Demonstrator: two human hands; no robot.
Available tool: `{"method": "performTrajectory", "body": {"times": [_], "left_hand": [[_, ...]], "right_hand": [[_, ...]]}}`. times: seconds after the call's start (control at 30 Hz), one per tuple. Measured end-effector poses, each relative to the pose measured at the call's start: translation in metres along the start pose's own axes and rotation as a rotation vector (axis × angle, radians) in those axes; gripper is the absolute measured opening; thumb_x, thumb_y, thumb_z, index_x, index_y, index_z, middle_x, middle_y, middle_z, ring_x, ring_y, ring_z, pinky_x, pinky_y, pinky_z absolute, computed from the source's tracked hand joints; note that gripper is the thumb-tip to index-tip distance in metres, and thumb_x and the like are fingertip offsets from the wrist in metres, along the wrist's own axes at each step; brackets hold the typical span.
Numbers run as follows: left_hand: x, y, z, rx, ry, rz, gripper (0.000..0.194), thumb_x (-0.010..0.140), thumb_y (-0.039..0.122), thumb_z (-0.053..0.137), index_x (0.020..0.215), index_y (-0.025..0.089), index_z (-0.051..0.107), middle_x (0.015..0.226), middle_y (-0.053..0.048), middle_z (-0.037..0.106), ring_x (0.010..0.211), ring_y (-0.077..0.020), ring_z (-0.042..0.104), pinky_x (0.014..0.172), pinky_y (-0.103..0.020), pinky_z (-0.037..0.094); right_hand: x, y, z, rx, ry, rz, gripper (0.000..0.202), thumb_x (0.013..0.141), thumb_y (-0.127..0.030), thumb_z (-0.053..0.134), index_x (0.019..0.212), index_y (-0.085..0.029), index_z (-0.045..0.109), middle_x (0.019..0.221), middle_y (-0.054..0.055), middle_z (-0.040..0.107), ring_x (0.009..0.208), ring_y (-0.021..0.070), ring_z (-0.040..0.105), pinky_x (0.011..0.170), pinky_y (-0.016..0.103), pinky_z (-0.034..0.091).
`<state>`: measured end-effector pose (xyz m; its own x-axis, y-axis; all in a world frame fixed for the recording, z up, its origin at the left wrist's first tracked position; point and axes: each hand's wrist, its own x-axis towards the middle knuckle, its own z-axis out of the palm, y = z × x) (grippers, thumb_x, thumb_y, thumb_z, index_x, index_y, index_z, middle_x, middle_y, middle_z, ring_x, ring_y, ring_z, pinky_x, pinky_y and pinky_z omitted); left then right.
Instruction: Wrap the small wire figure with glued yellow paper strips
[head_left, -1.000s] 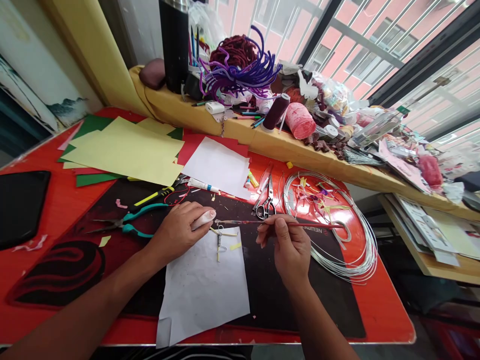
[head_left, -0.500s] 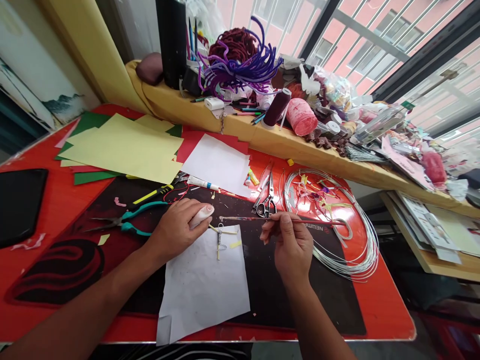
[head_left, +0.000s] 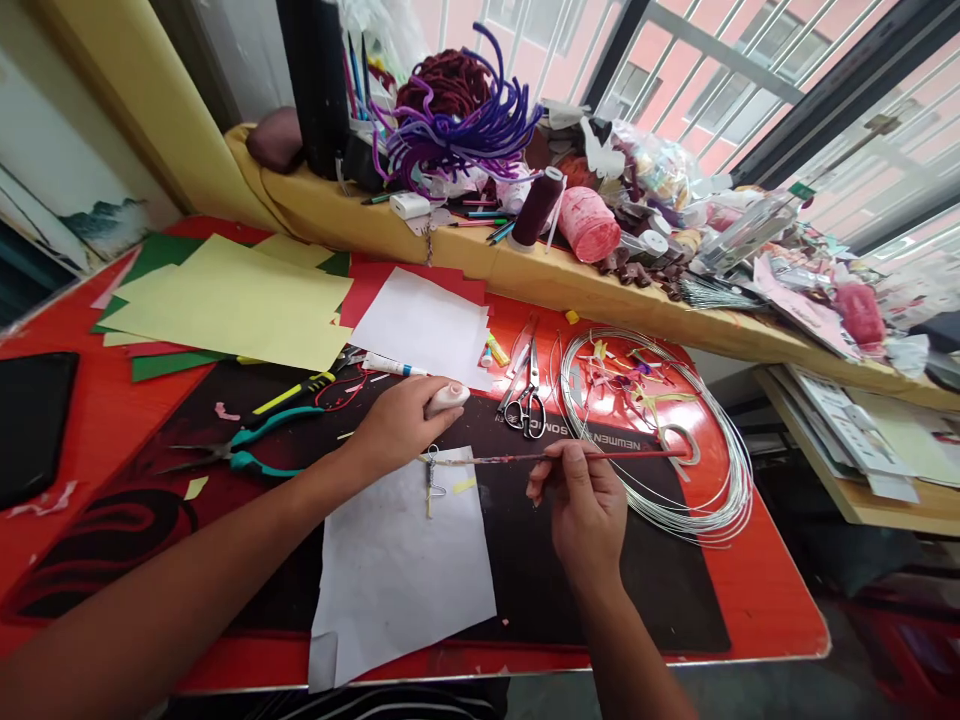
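My left hand (head_left: 397,425) is closed around a small white bottle-like object (head_left: 447,399), held just above a sheet of white paper (head_left: 409,590). On that sheet lies a small twisted-wire figure (head_left: 434,485) with pale yellow strips on it, and a loose yellow strip (head_left: 465,486) beside it. Between thumb and fingers, my right hand (head_left: 587,505) grips a thin dark-red stick (head_left: 637,454), like a slim brush, its stained end pointing left. That end reaches over the paper close to the top of the wire figure; I cannot tell whether they touch.
Teal-handled pliers (head_left: 259,445) and a yellow cutter (head_left: 292,393) lie left on the black mat (head_left: 540,590). Scissors (head_left: 529,400) and a wire coil (head_left: 739,490) are at the right. Coloured paper sheets (head_left: 240,300) lie behind; a crowded yellow ledge (head_left: 465,255) runs along the window.
My left hand has moved right with the white object, now above the wire figure. The stick's stained end has dropped to the figure's top. The view has shifted slightly.
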<state>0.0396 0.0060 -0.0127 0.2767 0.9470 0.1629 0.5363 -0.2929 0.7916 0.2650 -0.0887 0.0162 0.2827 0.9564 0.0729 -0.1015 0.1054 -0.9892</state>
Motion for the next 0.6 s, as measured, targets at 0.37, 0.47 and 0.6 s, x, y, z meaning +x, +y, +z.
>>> {"method": "performTrajectory", "body": {"times": [0.37, 0.47, 0.6], "left_hand": [[0.002, -0.013, 0.009, -0.114, 0.071, -0.091, 0.061, 0.089, 0.047, 0.075, 0.143, 0.023, 0.06, 0.134, -0.01, 0.072, 0.113, -0.0268, 0.07, 0.1, -0.042, 0.056], [-0.017, -0.001, -0.009, -0.012, 0.302, -0.028, 0.035, 0.1, 0.045, 0.064, 0.126, 0.021, 0.067, 0.117, -0.009, 0.073, 0.106, -0.025, 0.067, 0.096, -0.041, 0.055], [-0.05, 0.012, -0.013, 0.134, 0.001, 0.303, 0.025, 0.107, 0.038, 0.055, 0.096, 0.024, 0.073, 0.095, -0.004, 0.075, 0.096, -0.0236, 0.066, 0.092, -0.041, 0.052]], "right_hand": [[-0.004, 0.004, -0.021, -0.054, 0.015, 0.012, 0.032, 0.101, -0.049, 0.071, 0.09, -0.019, 0.072, 0.065, 0.001, 0.07, 0.053, 0.0151, 0.066, 0.048, 0.024, 0.05], [-0.005, 0.004, -0.023, -0.093, 0.005, -0.019, 0.032, 0.102, -0.048, 0.07, 0.088, -0.019, 0.073, 0.065, 0.001, 0.068, 0.054, 0.0152, 0.066, 0.049, 0.024, 0.051], [-0.005, 0.003, -0.025, -0.153, 0.0, -0.044, 0.034, 0.103, -0.048, 0.068, 0.087, -0.019, 0.073, 0.064, 0.0, 0.067, 0.054, 0.0152, 0.065, 0.049, 0.025, 0.052]]}}
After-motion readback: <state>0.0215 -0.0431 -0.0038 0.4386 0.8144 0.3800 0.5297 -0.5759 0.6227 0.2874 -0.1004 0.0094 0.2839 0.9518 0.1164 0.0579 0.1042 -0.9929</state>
